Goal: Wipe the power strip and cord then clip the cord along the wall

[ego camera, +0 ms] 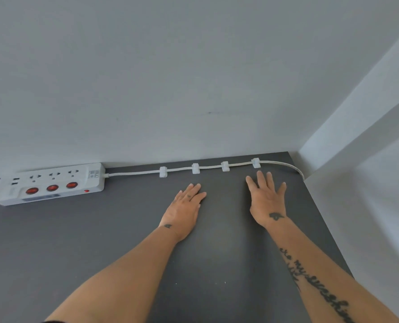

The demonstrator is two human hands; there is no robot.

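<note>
A white power strip (50,183) with three red lit switches lies on the dark grey surface (100,241) against the wall at the left. Its white cord (135,172) runs right along the wall's foot through several white clips (163,172), then curves off the surface's right edge. My left hand (185,207) lies flat and open on the surface below the second clip. My right hand (266,198) is open with fingers spread, its fingertips just short of the rightmost clip (255,162). Neither hand holds anything.
A pale wall (193,78) rises behind the cord. A second wall (368,183) meets it at the right corner, close to the surface's right edge.
</note>
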